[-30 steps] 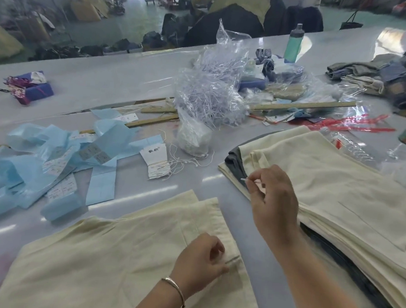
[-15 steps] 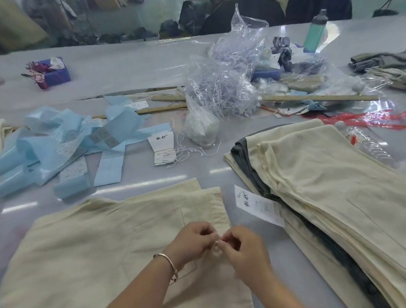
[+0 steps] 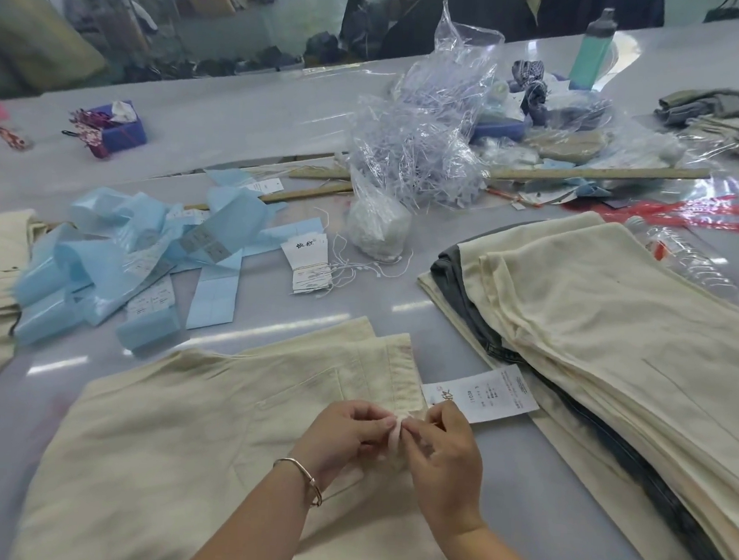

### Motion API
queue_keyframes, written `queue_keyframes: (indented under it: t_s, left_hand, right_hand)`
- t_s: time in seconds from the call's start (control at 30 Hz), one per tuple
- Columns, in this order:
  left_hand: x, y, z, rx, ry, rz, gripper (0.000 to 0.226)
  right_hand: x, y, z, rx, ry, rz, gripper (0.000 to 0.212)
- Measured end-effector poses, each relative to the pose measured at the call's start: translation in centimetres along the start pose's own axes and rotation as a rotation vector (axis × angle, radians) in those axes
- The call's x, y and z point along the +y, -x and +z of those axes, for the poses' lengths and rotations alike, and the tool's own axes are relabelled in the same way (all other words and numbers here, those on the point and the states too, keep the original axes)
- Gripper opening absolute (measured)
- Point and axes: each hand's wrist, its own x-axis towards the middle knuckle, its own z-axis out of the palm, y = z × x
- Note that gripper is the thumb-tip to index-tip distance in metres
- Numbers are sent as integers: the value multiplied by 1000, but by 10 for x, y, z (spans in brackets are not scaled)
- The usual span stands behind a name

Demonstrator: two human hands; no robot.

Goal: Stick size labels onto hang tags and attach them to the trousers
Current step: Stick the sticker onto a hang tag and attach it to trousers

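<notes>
My left hand (image 3: 342, 432) and right hand (image 3: 444, 446) have now met, both pinching the belt loop (image 3: 395, 436) of the trousers (image 3: 205, 434); the tag (image 3: 481, 392), newly arrived, lies beside the waistband, so fastening appears underway.

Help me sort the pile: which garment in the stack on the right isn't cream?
The dark grey garment near the bottom of the stack of cream trousers; only its edge shows along the left side.
</notes>
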Motion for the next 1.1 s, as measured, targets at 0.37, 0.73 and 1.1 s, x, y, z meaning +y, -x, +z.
queue_keyframes:
  t_s: [0.37,0.73,1.1]
  left_hand:
    - [5,-6,14,85,-203,43,9]
    - [9,-8,7,32,-237,-75,12]
    - [0,-5,17,186,-81,1,8]
  right_hand:
    - [19,-6,-8,-34,7,-62,6]
    - [27,-1,9,-18,6,-79,6]
    - [26,-10,0,-86,-98,-65,7]
